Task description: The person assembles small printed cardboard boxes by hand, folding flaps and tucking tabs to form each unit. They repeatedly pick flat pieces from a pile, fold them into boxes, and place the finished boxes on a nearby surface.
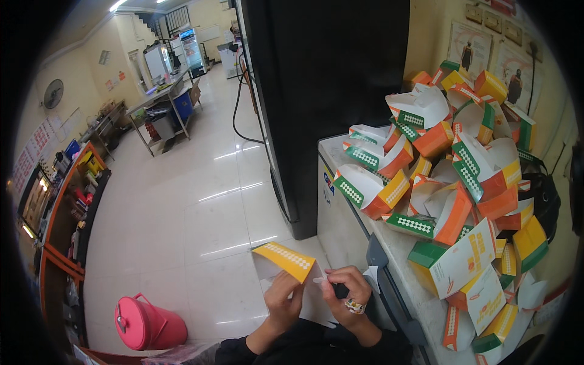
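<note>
In front of my body I hold a paper food carton (291, 261), partly folded, with a yellow side bearing white diamonds and a pale inside. My left hand (283, 302) grips its lower edge, fingers curled under the yellow side. At the carton's right end, my right hand (344, 297) pinches a small white tab between thumb and finger. A patterned band (354, 306) shows on my right hand. To the right, a heap of folded cartons (420, 201) in green, orange, yellow and white covers much of a white chest freezer's top.
The white chest freezer (337, 228) with a dark handle (389, 286) stands close on my right. Behind it rises a tall black cabinet (322, 73). A pink lidded bucket (149, 322) sits on the tiled floor at lower left. Orange-framed shelves (66, 234) line the left; a metal table (155, 97) stands farther off.
</note>
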`<act>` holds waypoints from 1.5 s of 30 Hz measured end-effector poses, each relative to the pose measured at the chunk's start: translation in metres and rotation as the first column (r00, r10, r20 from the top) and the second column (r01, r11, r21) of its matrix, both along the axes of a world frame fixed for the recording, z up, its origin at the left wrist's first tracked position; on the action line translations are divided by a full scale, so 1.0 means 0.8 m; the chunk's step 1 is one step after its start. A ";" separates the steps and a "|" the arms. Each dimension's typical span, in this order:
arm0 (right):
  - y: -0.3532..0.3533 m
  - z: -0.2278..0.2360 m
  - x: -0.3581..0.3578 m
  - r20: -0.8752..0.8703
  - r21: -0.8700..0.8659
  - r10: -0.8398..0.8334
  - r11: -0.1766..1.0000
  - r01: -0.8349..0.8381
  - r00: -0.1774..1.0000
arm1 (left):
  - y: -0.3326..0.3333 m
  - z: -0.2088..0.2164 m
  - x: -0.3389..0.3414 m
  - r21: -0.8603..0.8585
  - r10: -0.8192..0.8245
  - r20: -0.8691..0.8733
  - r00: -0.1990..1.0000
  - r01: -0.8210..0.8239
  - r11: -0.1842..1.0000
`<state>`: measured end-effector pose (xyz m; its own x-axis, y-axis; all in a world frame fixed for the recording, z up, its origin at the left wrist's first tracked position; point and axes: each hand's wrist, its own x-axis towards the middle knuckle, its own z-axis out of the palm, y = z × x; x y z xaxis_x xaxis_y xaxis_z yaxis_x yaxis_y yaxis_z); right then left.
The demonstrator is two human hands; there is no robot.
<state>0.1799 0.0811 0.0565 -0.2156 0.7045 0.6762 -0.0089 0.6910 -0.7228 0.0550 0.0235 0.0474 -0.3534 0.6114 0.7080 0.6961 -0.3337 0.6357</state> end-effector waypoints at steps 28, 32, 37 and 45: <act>0.021 0.029 0.014 0.588 0.460 -0.389 0.882 0.102 0.709 | 0.018 0.009 -0.032 -0.060 -0.191 -0.272 0.943 0.181 0.982; 0.015 0.031 0.006 0.813 0.282 -0.201 0.957 -0.067 0.546 | 0.004 0.025 -0.040 -0.238 -0.394 -0.380 0.837 0.323 0.916; 0.011 0.002 0.001 0.431 0.044 0.018 0.998 -0.040 0.902 | -0.017 0.019 -0.036 0.198 0.097 -0.283 0.954 -0.041 0.979; -0.038 -0.026 0.013 -0.251 -0.540 0.211 0.780 -0.317 0.945 | 0.015 -0.034 -0.076 0.121 -0.371 0.820 0.436 0.502 0.856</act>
<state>0.1905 0.0505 0.0361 -0.3718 0.9026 0.2172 -0.2868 0.1109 -0.9516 -0.0055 0.0358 0.0205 -0.3758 0.9090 0.1801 -0.3389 -0.3157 0.8863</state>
